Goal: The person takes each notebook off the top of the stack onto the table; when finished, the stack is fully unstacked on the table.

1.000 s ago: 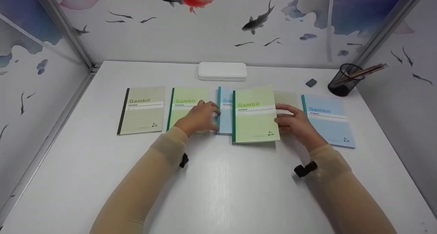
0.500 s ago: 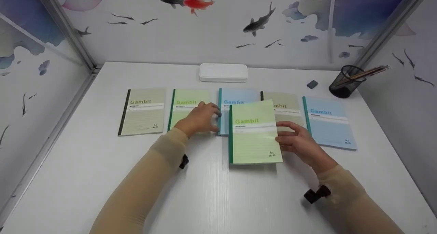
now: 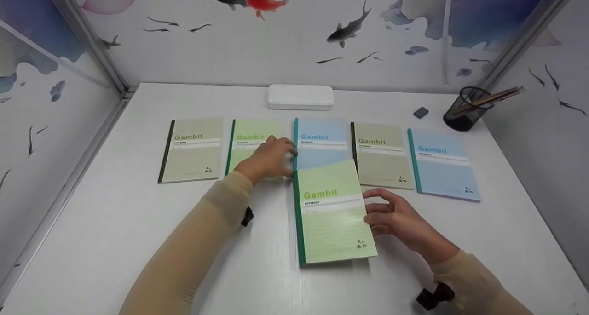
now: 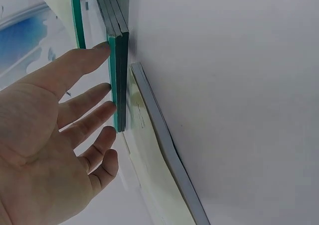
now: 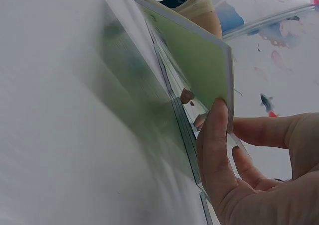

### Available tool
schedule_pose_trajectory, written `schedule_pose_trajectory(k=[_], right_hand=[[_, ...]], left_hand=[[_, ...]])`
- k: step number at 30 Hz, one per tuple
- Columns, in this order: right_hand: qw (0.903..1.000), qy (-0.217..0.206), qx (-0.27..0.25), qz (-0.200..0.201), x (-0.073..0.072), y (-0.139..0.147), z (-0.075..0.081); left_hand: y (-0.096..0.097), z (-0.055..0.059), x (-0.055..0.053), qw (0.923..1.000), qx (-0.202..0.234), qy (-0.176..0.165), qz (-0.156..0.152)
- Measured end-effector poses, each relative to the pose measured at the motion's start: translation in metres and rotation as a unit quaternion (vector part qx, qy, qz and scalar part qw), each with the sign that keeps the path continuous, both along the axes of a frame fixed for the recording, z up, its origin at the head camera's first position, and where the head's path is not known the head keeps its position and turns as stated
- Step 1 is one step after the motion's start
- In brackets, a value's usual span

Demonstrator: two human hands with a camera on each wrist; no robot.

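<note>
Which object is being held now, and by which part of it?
The right hand holds the front green notebook by its right edge, opposite the spine. The left hand is at the middle blue notebook, apparently not gripping it.

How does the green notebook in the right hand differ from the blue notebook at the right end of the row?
Colour: the held green notebook has a green cover, the end blue notebook a blue one.
Pose: the held green notebook is tilted, its right edge raised by the right hand; the end blue notebook lies flat on the table, untouched.
Shared: both show "Gambit" above a white band.
</note>
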State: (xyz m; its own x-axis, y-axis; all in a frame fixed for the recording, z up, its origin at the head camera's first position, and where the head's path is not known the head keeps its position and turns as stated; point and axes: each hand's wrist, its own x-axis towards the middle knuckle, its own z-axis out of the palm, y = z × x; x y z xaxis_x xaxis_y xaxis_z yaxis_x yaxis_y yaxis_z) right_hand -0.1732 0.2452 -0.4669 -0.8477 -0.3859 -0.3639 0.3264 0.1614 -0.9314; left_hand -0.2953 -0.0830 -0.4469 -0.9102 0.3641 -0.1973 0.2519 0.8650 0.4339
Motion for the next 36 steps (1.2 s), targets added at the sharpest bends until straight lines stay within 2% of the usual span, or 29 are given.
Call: schedule_pose_trajectory(k=[9,12,16,22,29,36], right_hand=[[0.9992,-0.027,0.004,0.03,0.018,-0.001,-0.007],[0.9989,-0.018,0.038,0.021,0.023,-0.003,-0.007],[0.9938,0.023,0.109,0.011,0.028,-0.008,-0.005],[0.9775,0.082,0.191,0.036,0.032,-0.014,-0.001],[0.9562,0.099,0.27,0.055,0.033,-0.024,0.003],[0.9257,0.107,0.352,0.088,0.032,-0.033,0.009]], left_hand=[[0.002,0.003,0.0,0.9999,0.0,-0.011,0.01],[0.002,0.003,0.0,0.9999,-0.003,-0.011,0.007],[0.002,0.004,0.001,0.9999,-0.005,-0.01,0.007],[0.003,0.003,0.003,0.9995,0.006,-0.023,0.023],[0.003,0.002,0.003,0.9997,0.002,-0.018,0.014],[0.002,0.002,0.002,0.9997,0.004,-0.015,0.02]])
